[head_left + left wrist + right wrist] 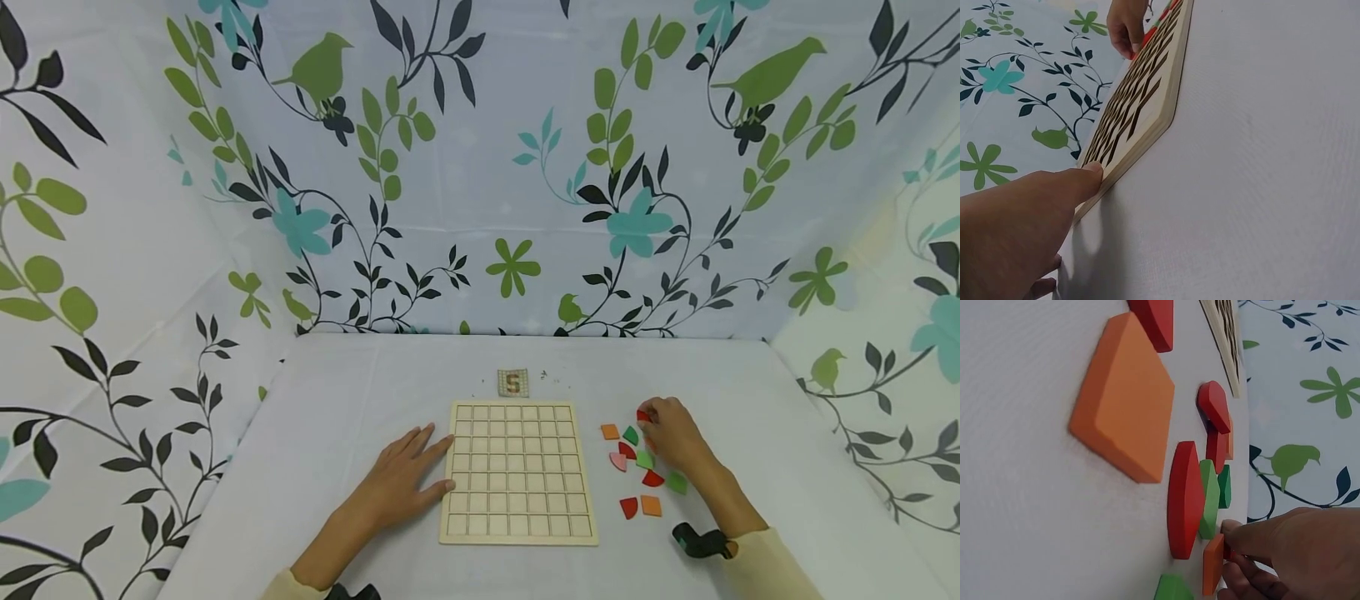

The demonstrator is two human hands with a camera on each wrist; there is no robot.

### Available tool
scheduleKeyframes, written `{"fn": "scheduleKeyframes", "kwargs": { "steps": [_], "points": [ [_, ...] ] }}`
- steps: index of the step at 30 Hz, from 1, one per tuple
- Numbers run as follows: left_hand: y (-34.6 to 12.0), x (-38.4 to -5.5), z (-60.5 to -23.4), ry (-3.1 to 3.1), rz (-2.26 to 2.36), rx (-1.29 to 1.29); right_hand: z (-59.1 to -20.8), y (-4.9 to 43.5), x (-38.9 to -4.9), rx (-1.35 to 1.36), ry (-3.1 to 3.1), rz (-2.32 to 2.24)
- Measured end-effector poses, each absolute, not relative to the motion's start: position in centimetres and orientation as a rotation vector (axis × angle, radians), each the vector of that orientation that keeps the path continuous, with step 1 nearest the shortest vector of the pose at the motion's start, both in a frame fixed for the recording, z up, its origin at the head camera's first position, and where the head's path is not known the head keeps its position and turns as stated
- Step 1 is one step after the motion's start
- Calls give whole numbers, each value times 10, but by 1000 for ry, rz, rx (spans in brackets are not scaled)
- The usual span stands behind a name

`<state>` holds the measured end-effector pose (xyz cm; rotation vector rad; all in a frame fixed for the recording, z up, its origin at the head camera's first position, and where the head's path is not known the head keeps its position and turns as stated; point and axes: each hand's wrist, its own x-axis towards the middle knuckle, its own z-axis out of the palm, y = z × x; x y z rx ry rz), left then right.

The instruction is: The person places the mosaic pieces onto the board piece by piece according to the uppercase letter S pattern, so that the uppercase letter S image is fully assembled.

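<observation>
A pale wooden grid board (521,493) with rows of square recesses lies on the white table. My left hand (405,477) rests at its left side, fingers spread, with the thumb and a fingertip touching the edge. In the left wrist view the thumb (1088,181) lies on the board's rim. To the right of the board my right hand (672,433) pinches a red piece (643,416), mostly hidden by the fingers. Beneath and near that hand lie loose flat pieces: red quarter-circles (628,507), orange squares (651,506), green pieces (677,482) and a pink one (618,462).
Behind the board lies a small square card (513,383) marked with a character like a 5. A patterned cloth (480,167) with leaves and birds hangs behind and at the sides. A black wrist camera strap (701,542) sits by the right sleeve.
</observation>
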<state>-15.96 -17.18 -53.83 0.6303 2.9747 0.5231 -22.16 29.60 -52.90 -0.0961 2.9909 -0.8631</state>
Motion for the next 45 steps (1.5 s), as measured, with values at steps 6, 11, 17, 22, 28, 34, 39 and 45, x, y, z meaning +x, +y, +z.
{"fn": "scheduleKeyframes", "kwargs": {
  "steps": [6,11,17,22,28,34,39,45],
  "points": [
    [-173,-160,-541,2976,528,629,-528,283,-226,-145,2995,-878],
    [-173,-159,-541,2979,543,632,-527,271,-231,-166,2992,-885],
    [-174,-159,-541,2980,553,630,-518,246,-231,-192,2955,-946],
    [-175,-159,-543,2980,561,639,-511,214,-227,-281,2927,-999],
    [-177,-161,-545,2972,546,620,-509,180,-223,-347,2886,-1054],
    [-178,-162,-547,2967,556,625,-513,155,-224,-412,2848,-1034],
    [-176,-161,-547,2971,572,643,-521,145,-224,-487,2848,-996],
    [-176,-161,-547,2985,570,641,-518,139,-220,-508,2861,-1003]
  ]
}}
